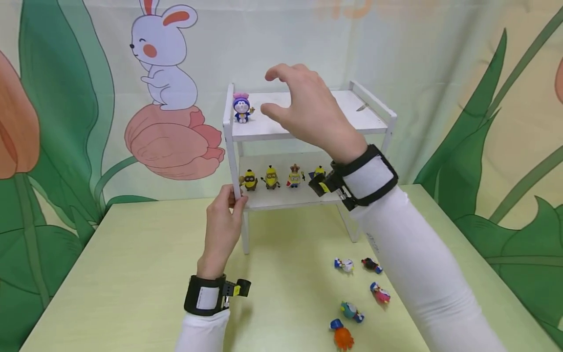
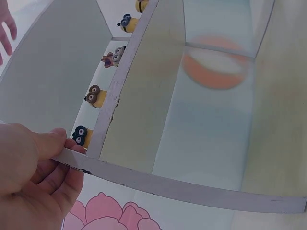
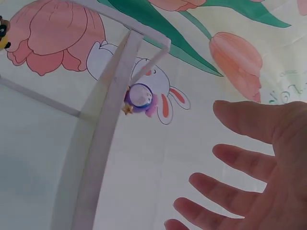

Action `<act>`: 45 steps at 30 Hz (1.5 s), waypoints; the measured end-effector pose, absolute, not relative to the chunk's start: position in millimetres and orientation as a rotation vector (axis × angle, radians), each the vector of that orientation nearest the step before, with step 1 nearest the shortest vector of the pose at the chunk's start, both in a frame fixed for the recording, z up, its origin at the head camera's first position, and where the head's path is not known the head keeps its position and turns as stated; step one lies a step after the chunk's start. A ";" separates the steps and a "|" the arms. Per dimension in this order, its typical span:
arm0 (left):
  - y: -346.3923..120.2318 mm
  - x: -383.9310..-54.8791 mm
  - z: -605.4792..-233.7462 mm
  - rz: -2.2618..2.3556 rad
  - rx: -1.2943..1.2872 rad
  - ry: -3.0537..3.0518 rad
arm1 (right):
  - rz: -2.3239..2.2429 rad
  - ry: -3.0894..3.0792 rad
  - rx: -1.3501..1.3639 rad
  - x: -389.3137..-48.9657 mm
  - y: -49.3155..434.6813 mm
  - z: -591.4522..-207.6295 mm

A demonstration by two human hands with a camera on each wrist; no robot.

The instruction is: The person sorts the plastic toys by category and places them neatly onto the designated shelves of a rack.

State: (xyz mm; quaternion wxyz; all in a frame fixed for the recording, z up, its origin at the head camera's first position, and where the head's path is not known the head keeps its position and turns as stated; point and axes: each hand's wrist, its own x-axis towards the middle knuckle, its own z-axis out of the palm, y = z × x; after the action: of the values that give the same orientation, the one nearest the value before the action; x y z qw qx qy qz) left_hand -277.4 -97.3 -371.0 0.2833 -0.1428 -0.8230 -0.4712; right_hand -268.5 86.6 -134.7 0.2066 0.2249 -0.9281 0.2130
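Note:
A white two-tier shelf stands on the table. My left hand grips its left front post at the level of the lower tier, thumb and fingers around the bar in the left wrist view. Over the top tier hovers my right hand, fingers spread and holding nothing. The nearest figure to it is a blue cat figurine with a pink-and-purple hat, upright at the top tier's left end. Along the lower tier, several yellow minion figurines stand in a row; the rightmost is partly hidden by the right wrist strap.
On the table in front of the shelf, toward the right, lie several small figurines, among them an orange one, a teal one and a pink one. A printed cloth backdrop hangs close behind.

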 end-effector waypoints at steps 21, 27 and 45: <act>-97.1 -277.5 -370.3 -1.272 -0.383 -2.203 | 0.656 -2.397 0.815 -218.6 186.6 -217.3; -97.3 -276.3 -371.0 -1.277 -0.385 -2.206 | 0.622 -2.461 0.769 -206.8 214.2 -256.1; -97.1 -277.3 -371.3 -1.228 -0.385 -2.209 | 0.595 -2.754 0.617 -212.0 269.5 -372.8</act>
State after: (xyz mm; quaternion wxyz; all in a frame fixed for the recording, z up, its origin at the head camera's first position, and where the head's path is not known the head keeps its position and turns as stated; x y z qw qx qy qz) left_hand -277.3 -97.1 -371.3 0.2884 -0.1442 -0.8274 -0.4598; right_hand -212.0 269.5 -372.8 0.1281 0.2123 -0.9470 0.2044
